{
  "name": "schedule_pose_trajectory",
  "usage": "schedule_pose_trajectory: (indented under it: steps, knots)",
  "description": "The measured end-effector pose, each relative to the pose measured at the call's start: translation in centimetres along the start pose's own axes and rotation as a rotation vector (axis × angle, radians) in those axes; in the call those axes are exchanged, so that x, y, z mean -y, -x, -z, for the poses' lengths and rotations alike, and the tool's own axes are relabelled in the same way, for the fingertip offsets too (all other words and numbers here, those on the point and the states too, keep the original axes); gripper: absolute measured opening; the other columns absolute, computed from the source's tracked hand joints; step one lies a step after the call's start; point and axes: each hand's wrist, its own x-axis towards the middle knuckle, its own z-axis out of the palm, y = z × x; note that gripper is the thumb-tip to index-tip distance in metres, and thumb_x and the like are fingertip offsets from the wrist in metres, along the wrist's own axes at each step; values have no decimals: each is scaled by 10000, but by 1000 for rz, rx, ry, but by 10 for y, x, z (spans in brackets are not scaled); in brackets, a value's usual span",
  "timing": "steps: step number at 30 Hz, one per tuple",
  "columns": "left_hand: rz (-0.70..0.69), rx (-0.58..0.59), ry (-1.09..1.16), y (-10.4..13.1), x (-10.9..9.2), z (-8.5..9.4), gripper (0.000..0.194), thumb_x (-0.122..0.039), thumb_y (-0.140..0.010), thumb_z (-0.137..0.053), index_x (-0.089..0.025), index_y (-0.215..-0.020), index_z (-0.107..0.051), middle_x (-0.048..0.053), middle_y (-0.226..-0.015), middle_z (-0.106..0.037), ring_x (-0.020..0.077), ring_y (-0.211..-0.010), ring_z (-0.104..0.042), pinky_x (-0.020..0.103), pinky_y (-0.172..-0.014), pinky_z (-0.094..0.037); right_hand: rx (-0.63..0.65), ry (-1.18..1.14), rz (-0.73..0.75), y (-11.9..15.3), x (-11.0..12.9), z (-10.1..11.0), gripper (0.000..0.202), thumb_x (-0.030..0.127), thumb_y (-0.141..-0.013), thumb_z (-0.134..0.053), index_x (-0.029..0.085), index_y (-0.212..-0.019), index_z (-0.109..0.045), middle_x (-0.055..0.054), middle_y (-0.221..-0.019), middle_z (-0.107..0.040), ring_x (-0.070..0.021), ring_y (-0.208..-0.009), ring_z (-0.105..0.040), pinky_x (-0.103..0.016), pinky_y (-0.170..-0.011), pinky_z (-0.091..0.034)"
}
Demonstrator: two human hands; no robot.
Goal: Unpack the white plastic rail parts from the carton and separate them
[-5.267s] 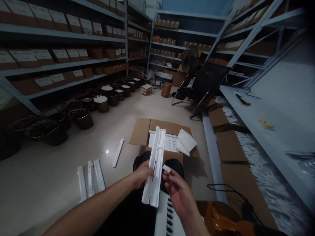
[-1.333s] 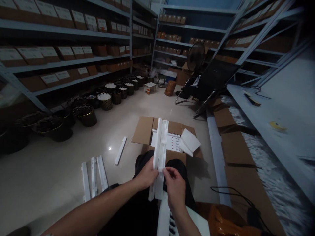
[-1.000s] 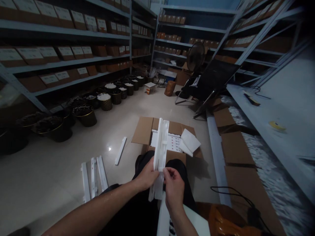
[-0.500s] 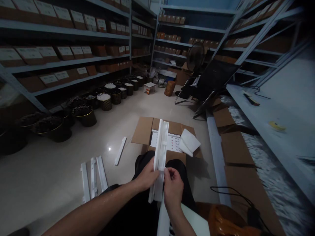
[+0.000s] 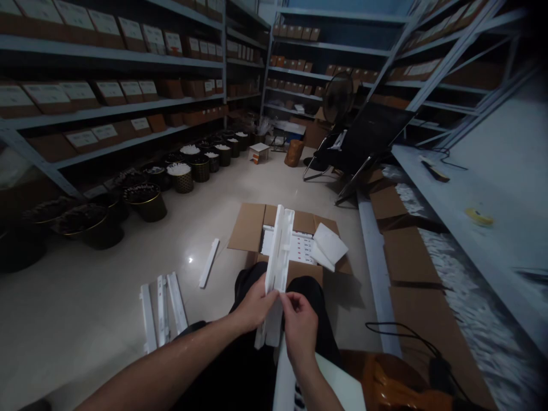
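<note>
A long white plastic casing (image 5: pixel 279 251), with a raised wall along its left and a shallow channel on its right, stands tilted away from me above my knees. My left hand (image 5: pixel 256 305) wraps round its lower left side, thumb across the front. At the casing's right edge, the thumb and forefinger of my right hand (image 5: pixel 301 322) pinch close to my left thumb. Whatever small part lies between those fingertips is hidden. Behind the casing, an open cardboard box (image 5: pixel 246 227) holds rows of white pieces (image 5: pixel 303 248).
Several similar white strips (image 5: pixel 162 308) lie on the floor at left, with a single strip (image 5: pixel 209 263) nearer the box. White foam sheets (image 5: pixel 330 246) rest on its right flap. Pots (image 5: pixel 148 202) line the left shelves. A bench (image 5: pixel 479 188) runs along the right.
My right fingertips have shifted slightly left and in against the casing, meeting my left thumb. The small white tab seen beside them before is now covered. The casing has dipped a little.
</note>
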Motion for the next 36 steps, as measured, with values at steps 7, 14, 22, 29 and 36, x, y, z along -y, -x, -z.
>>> schedule_pose_trajectory:
  steps: [7, 14, 22, 29, 36]
  knots:
    - [9, -11, 38, -1, 1, 0, 256, -212, -790, -496, -145, -1024, -575, 29, -932, -608, 176, -882, -529, 293, -825, -423, 23, -22, 19, -3, 1, 2, 320, 467, -755, -625, 154, -824, -635, -38, -747, -649, -174, -699, -585, -255, -653, -444]
    - [29, -38, 32, -3, 0, 0, 239, -203, -759, -541, -149, -985, -596, 23, -898, -614, 168, -837, -531, 272, -775, -429, 21, -36, 49, -7, -2, 1, 310, 463, -744, -637, 158, -791, -600, -16, -707, -608, -150, -659, -551, -238, -621, -425]
    - [151, -91, 89, -6, 13, 0, 274, -217, -721, -580, -142, -983, -601, 29, -834, -612, 150, -738, -529, 243, -657, -422, 79, -110, 12, -12, -8, -1, 317, 472, -717, -662, 168, -742, -576, 16, -622, -560, -124, -565, -492, -231, -551, -392]
    - [150, -62, 174, -6, 12, 1, 225, -208, -741, -554, -142, -951, -599, 17, -817, -603, 147, -753, -536, 249, -691, -430, 114, -55, 26, -14, -5, 0, 289, 449, -744, -645, 172, -788, -573, 5, -702, -566, -143, -657, -527, -237, -616, -424]
    - [233, -112, 256, -3, 2, 1, 431, -341, -670, -711, -152, -1006, -518, 12, -802, -564, 133, -716, -532, 228, -624, -439, 327, -223, -6, -1, 3, -2, 399, 378, -730, -669, 192, -1078, -608, -50, -975, -637, -193, -864, -584, -271, -741, -462]
